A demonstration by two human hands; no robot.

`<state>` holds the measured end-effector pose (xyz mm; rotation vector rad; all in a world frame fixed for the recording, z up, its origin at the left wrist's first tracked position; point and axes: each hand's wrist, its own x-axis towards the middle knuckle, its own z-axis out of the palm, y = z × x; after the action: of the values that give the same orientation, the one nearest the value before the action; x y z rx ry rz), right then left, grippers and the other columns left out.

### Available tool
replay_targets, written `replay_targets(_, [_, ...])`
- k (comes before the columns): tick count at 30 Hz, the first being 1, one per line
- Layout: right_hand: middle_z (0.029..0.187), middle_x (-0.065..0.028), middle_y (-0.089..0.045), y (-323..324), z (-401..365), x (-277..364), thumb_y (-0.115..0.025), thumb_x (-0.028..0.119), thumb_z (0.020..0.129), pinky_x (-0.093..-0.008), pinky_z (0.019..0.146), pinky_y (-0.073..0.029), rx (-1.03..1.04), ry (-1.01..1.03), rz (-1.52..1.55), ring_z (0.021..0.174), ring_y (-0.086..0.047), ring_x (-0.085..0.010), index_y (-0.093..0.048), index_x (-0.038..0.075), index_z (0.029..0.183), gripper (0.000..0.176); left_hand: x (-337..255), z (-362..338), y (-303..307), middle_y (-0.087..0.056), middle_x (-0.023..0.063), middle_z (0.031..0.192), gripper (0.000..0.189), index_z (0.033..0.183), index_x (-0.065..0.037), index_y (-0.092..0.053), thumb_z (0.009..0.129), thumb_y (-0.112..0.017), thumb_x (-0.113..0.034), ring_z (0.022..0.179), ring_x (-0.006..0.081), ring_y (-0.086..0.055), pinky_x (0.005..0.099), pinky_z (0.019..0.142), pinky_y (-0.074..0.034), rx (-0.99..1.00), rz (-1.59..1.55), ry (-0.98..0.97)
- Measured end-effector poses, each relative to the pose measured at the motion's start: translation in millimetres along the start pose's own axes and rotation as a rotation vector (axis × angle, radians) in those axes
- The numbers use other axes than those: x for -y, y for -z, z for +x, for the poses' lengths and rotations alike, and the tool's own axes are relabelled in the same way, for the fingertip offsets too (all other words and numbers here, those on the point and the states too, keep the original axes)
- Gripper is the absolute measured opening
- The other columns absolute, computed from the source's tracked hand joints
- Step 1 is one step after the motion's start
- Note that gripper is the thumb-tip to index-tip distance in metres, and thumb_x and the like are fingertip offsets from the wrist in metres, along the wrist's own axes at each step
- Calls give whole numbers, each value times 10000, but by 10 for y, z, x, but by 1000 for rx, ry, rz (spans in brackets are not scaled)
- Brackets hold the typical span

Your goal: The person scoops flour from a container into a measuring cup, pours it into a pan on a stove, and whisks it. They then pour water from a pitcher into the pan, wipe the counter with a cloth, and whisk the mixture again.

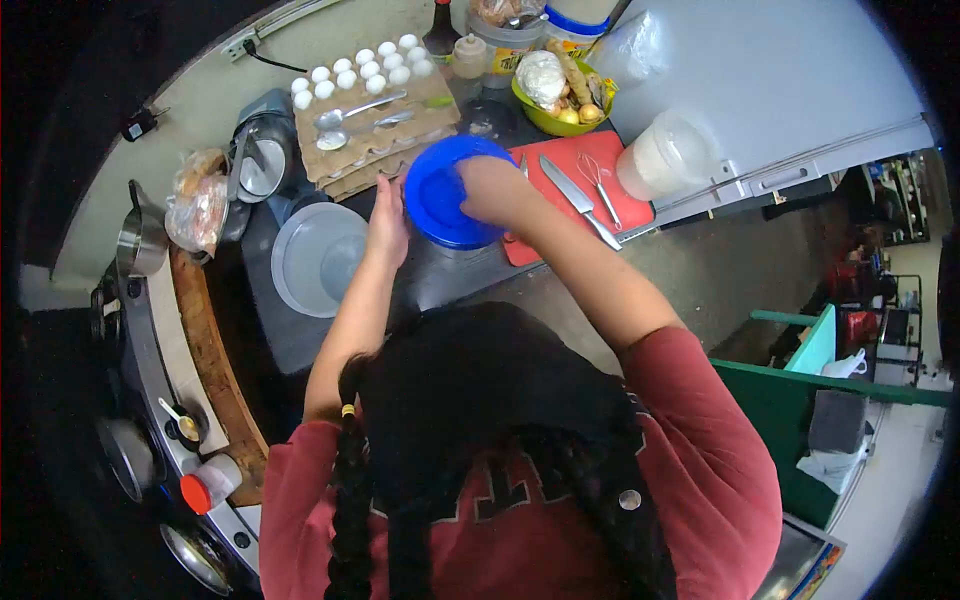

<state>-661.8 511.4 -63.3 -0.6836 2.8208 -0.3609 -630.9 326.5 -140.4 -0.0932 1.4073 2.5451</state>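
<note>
A round blue lid (pixel 437 208) sits at the near edge of the dark counter, with a bit of a clear container showing beneath it. My right hand (pixel 490 192) rests on the lid's right part, fingers curled and partly hidden. Against the left side is my left hand (pixel 390 222), thumb up, the other fingers mostly behind the rim. Just left of that hand stands a translucent round tub (pixel 320 260). Right of the lid, a red cutting board (pixel 555 235) carries a knife (pixel 572 192) and a whisk (pixel 598 190).
White eggs (pixel 367 70) fill part of stacked cartons at the back, with spoons (pixel 358 108) on top. Behind the board are a green bowl (pixel 565 125) of vegetables and a white-filled container (pixel 665 155). Pots (pixel 142 240) and a bagged item (pixel 197 205) stand left.
</note>
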Motion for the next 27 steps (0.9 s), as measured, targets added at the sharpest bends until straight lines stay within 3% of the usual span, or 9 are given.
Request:
replay_targets(8, [1015, -147, -681, 220, 22, -19, -591, 14, 744, -425, 855, -512, -142, 342, -27, 954, -653, -325, -698, 76, 953, 243, -46, 3, -158, -417, 115, 1459, 886, 1425, 12, -354, 935, -196, -709, 1349, 238, -368, 373, 1129, -245, 33, -73, 24])
replay_targets(11, [923, -137, -665, 576, -7, 11, -653, 18, 669, -411, 792, -503, -259, 482, -85, 896, -639, -319, -677, 91, 918, 260, 20, 45, -107, -464, 81, 1428, 838, 1436, -11, -355, 958, -182, -677, 1294, 215, -434, 370, 1079, -320, -56, -133, 26])
replay_targets(14, [924, -156, -662, 920, -186, -195, -610, -56, 667, -398, 815, -509, -343, 249, 148, 913, -647, -320, -646, 54, 962, 317, 114, 11, -23, -385, 137, 1473, 800, 1458, 15, -286, 981, -252, -626, 1371, 240, -341, 375, 1137, -247, -7, -129, -22])
replay_targets(16, [964, -171, -666, 1005, -323, -403, -589, -80, 707, -387, 838, -508, -428, 2, 322, 949, -649, -323, -631, 38, 986, 306, 230, -29, 15, -465, 67, 1413, 581, 1440, -66, -372, 1034, -282, -472, 1292, 183, -428, 359, 1084, -310, -150, 96, -13])
replay_targets(17, [986, -178, -667, 918, -331, -683, -596, -64, 731, -387, 843, -508, -483, -17, 278, 960, -649, -327, -635, 36, 998, 288, 187, -107, 10, -472, 59, 1393, 489, 1439, -95, -382, 1032, -380, -367, 1260, 178, -457, 350, 1059, -342, -178, 100, 45])
replay_targets(20, [1025, -192, -670, 236, -410, -1791, -623, -25, 767, -394, 858, -507, -528, -147, 84, 975, -651, -335, -649, 29, 1036, 276, 246, -315, 29, -461, 57, 1404, 464, 1431, -98, -392, 1020, -444, -306, 1236, 182, -474, 346, 1021, -380, -136, 298, -28])
replay_targets(21, [1037, -198, -670, 5, -468, -2016, -619, -25, 757, -398, 864, -506, -491, -208, 91, 977, -651, -339, -656, 27, 1047, 296, 245, -342, 54, -510, 59, 1307, 453, 1408, -73, -407, 994, -515, -220, 1148, 169, -532, 335, 943, -457, -165, 324, -46])
replay_targets(25, [1091, -206, -665, -697, -601, -2371, -568, -26, 710, -401, 922, -492, -286, -341, 78, 1028, -638, -340, -681, 35, 1076, 388, 298, -364, 87, -533, 89, 1126, 459, 1349, -7, -437, 945, -597, -155, 937, 135, -587, 287, 765, -551, -213, 311, -97])
replay_targets(27, [1101, -208, -662, -1104, -529, -2677, -570, -23, 705, -402, 942, -481, -252, -266, 35, 1044, -631, -339, -683, 39, 1077, 393, 230, -390, 20, -499, 62, 1045, 489, 1344, -12, -430, 913, -639, -112, 862, 120, -585, 278, 662, -575, -182, 265, -92])
